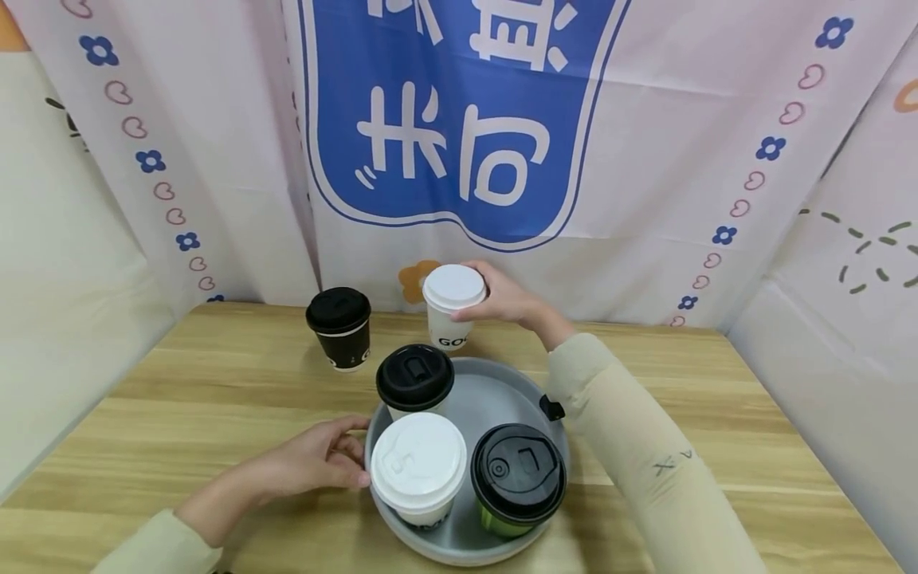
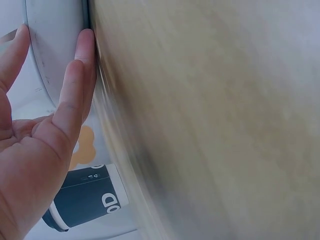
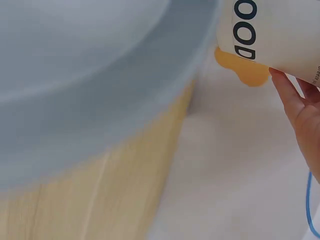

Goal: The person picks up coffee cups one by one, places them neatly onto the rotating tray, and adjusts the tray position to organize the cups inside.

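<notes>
Cup (image 1: 441,325) behind the tray (image 1: 491,399), held round its side by the right hand (image 1: 505,299), looks light and easily crushed, best gripped gently below the lid (image 1: 455,285), while the left hand (image 1: 315,456) touches the tray's side, fingers extended.

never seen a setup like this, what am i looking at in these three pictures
No machine here: a person works with two bare hands. The wide picture comes from a camera worn on the head, looking forward and down; the other two come from cameras on each wrist, so things there look close and tilted.

On the wooden table is a round grey tray with three cups: a white-lidded cup, a black-lidded cup behind it and a green cup beside it. A dark cup stands beyond, to the left.

The right hand grips a white cup; the left hand touches the tray's left side.
</notes>
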Demonstrator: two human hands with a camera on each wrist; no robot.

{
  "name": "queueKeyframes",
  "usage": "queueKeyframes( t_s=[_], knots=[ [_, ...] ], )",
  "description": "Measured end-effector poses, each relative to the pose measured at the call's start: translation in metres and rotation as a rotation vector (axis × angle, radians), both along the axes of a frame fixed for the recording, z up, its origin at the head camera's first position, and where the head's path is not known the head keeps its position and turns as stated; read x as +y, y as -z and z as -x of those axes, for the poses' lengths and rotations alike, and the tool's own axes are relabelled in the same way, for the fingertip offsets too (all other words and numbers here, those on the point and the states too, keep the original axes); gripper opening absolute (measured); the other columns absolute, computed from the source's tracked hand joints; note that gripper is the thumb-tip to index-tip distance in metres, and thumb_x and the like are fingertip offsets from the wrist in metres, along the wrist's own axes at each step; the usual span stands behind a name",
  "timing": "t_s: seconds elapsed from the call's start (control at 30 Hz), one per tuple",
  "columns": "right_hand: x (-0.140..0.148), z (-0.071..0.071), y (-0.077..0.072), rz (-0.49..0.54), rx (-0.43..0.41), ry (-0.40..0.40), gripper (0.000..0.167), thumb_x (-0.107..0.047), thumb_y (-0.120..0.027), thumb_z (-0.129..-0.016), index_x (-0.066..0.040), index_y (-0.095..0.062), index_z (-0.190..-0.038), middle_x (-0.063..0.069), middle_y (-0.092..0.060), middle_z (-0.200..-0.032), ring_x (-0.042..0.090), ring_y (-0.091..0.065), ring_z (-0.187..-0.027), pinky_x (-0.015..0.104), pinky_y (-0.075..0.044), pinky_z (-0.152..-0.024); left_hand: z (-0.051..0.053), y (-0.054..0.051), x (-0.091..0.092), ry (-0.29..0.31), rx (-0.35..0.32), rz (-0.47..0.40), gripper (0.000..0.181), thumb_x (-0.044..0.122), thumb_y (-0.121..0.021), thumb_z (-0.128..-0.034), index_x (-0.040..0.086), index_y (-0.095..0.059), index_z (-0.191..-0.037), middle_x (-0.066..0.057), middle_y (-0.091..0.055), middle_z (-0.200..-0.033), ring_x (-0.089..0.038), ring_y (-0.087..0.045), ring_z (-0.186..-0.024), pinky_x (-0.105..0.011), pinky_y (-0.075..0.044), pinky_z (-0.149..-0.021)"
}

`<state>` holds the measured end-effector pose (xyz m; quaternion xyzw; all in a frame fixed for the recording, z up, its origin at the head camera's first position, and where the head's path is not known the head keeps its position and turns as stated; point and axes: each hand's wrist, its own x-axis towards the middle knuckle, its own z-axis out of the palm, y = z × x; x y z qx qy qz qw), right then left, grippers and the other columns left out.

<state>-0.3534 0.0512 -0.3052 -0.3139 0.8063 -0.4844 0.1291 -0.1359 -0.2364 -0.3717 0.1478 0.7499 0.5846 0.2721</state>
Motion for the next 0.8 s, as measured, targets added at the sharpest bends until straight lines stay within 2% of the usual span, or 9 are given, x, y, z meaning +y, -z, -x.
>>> queueKeyframes(
  t_s=[0.23,0.43,0.6,0.8],
  knots=[
    [0.031,-0.009,-0.018,0.033,0.002,0.006,0.082,-0.008,-0.081,-0.077,-0.006,-0.035,-0.145,0.015,-0.048,-0.142,0.031,-0.048,-0.128,0.049,-0.039,-0.112,-0.001,0.004,0.000,0.000,0.013,-0.028,0.084,0.006,-0.071,-0.0893,-0.018,-0.016,-0.147,-0.013,-0.066,-0.105,-0.018,-0.068,-0.094,-0.023,-0.057,-0.080],
    [0.067,-0.017,-0.029,0.081,0.020,0.022,0.082,-0.006,-0.079,-0.078,-0.007,-0.034,-0.147,0.015,-0.047,-0.143,0.029,-0.048,-0.130,0.049,-0.041,-0.111,0.000,0.002,0.000,0.001,0.029,0.004,0.085,0.008,-0.072,-0.0894,-0.018,-0.016,-0.147,-0.014,-0.066,-0.105,-0.019,-0.068,-0.095,-0.022,-0.056,-0.080],
    [0.099,-0.026,-0.032,0.089,0.015,0.057,0.082,-0.005,-0.076,-0.080,-0.006,-0.031,-0.148,0.016,-0.046,-0.143,0.029,-0.047,-0.130,0.048,-0.042,-0.110,0.000,0.001,-0.001,-0.007,0.015,0.034,0.087,0.012,-0.074,-0.0890,-0.017,-0.017,-0.148,-0.013,-0.066,-0.106,-0.020,-0.067,-0.097,-0.022,-0.056,-0.081],
    [0.133,-0.041,-0.031,0.056,0.019,0.087,0.082,-0.007,-0.073,-0.083,-0.006,-0.027,-0.151,0.016,-0.041,-0.146,0.027,-0.044,-0.131,0.047,-0.040,-0.111,0.000,0.002,0.000,-0.005,0.007,0.018,0.088,0.014,-0.074,-0.0892,-0.018,-0.016,-0.148,-0.015,-0.066,-0.108,-0.018,-0.068,-0.097,-0.023,-0.057,-0.082]
  ],
)
